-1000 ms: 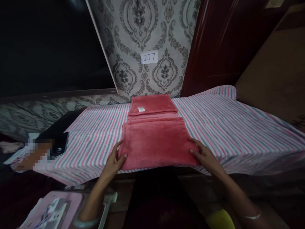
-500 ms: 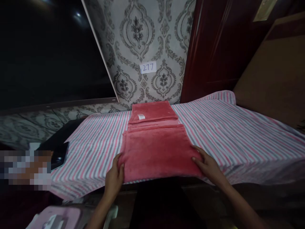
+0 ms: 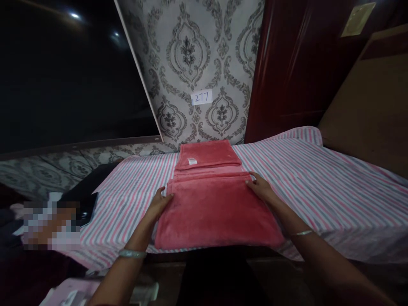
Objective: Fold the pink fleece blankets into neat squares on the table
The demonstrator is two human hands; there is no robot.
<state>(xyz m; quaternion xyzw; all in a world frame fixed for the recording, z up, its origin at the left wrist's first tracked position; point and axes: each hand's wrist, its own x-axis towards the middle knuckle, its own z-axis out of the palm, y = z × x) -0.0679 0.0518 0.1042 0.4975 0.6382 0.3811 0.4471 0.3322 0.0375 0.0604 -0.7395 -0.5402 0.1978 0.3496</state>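
Observation:
A folded red plush blanket lies in front of me, with a broad front section and a smaller folded section behind it that bears a white label. My left hand is at the left edge of the front section; its thumb rests on the fabric and a finger stands apart outside the edge. At the far right corner of that section, my right hand has its thumb on top and a finger round the corner, closed on the cloth. The other fingers of both hands are mostly hidden.
Under the blanket is a striped pink, grey and white cloth on a raised surface. A large dark screen stands at the left, with a patterned wall behind. A brown panel rises at the right; a pink object is low at the left.
Both hands have slid away from me along the blanket's sides, from the near part toward the far edge of the front section. The blanket keeps its folded shape.

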